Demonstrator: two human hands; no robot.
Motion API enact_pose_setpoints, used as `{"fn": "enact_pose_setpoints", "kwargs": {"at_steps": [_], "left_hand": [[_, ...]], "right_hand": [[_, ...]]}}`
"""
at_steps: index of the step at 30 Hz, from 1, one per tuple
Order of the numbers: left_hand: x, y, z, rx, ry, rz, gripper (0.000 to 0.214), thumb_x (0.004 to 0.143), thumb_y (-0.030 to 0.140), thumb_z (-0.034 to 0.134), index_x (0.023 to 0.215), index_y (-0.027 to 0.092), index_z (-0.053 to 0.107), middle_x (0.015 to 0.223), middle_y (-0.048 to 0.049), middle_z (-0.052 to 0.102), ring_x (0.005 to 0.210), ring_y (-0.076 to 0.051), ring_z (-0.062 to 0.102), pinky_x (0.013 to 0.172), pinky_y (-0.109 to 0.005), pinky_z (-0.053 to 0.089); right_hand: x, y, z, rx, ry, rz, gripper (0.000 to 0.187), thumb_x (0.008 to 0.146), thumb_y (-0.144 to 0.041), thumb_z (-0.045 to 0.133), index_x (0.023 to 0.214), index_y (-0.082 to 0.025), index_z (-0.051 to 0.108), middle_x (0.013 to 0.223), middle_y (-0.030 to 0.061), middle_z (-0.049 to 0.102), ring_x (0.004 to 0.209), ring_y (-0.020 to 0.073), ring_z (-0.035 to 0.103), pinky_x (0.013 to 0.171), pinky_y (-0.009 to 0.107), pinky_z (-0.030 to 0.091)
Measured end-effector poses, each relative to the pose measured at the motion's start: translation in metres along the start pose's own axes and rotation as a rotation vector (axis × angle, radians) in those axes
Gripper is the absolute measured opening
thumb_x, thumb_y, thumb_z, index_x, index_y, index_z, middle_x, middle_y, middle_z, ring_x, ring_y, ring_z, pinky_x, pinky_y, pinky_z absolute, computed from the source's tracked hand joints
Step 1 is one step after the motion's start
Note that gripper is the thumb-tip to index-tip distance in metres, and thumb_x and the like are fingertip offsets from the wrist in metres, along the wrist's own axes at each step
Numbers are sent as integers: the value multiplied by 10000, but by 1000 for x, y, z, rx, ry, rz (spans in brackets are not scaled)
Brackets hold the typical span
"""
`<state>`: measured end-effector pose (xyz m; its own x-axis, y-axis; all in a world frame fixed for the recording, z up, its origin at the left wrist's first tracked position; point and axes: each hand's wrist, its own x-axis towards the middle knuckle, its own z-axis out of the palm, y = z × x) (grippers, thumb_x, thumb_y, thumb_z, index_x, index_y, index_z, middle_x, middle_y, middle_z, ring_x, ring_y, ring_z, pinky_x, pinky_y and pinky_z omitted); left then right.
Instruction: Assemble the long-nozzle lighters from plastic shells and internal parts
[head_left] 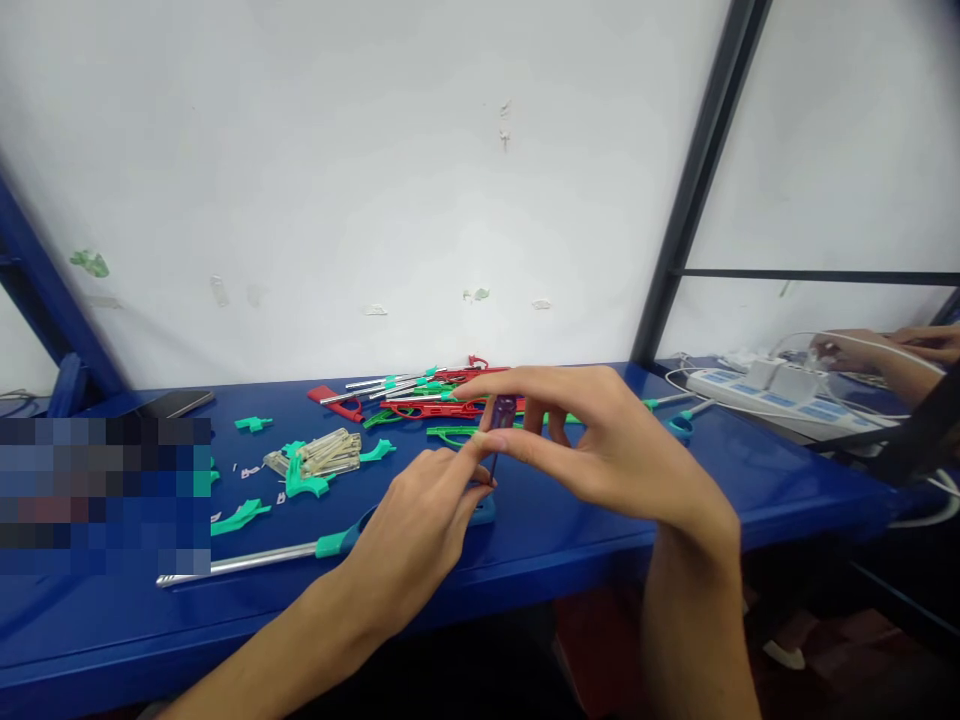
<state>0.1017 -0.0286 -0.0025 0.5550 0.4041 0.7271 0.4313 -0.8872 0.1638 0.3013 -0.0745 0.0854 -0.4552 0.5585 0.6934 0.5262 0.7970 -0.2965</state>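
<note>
My right hand [592,430] is closed on the purple handle of a screwdriver [505,410], which stands nearly upright, shaft down. At its thin shaft, my left hand [427,510] has thumb and index finger closed in. Beneath my left hand lies a long-nosed lighter with a silver tube [262,557], a teal collar and a blue body [484,512]. Its middle is hidden by the hand, as is the exact spot where the screwdriver tip meets it.
Green plastic parts [307,482] and clear pieces [330,453] lie on the blue table [570,545]. Red lighter pieces [431,409] pile by the wall. At right are a power strip [780,392] and another person's hands [862,352]. The left side is pixelated.
</note>
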Motion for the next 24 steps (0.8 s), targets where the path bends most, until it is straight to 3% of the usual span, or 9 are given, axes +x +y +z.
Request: {"fn": "enact_pose_setpoints", "kwargs": {"at_steps": [6, 15, 21, 24], "left_hand": [[-2, -1, 4, 25, -21, -19, 206, 971, 48, 632, 1062, 222, 568, 964, -12, 777, 843, -232, 755, 750, -322, 581], [-1, -2, 6, 34, -223, -148, 164, 1000, 92, 590, 1090, 228, 564, 976, -20, 792, 862, -260, 777, 737, -333, 566], [-2, -5, 7, -34, -253, -162, 302, 1031, 111, 507, 1317, 205, 536, 1004, -46, 784, 896, -259, 773, 758, -332, 573], [-2, -7, 5, -102, -244, -135, 318, 1023, 72, 408, 1273, 200, 556, 1030, -65, 774, 934, -234, 767, 786, -312, 575]], "right_hand": [[-1, 0, -1, -21, -27, -3, 302, 999, -225, 727, 1300, -203, 746, 1072, -18, 822, 693, 88, 660, 682, 237, 503], [1, 9, -1, -50, -76, 57, 304, 990, -221, 730, 1293, -217, 750, 1055, -24, 829, 704, 93, 670, 697, 240, 496], [1, 10, -2, -46, -91, 94, 293, 986, -223, 737, 1277, -258, 756, 1062, -36, 828, 705, 101, 671, 732, 251, 506], [2, 11, -1, -65, -94, 95, 331, 1002, -247, 725, 1331, -289, 718, 1147, -33, 818, 741, 115, 697, 734, 260, 503]]}}
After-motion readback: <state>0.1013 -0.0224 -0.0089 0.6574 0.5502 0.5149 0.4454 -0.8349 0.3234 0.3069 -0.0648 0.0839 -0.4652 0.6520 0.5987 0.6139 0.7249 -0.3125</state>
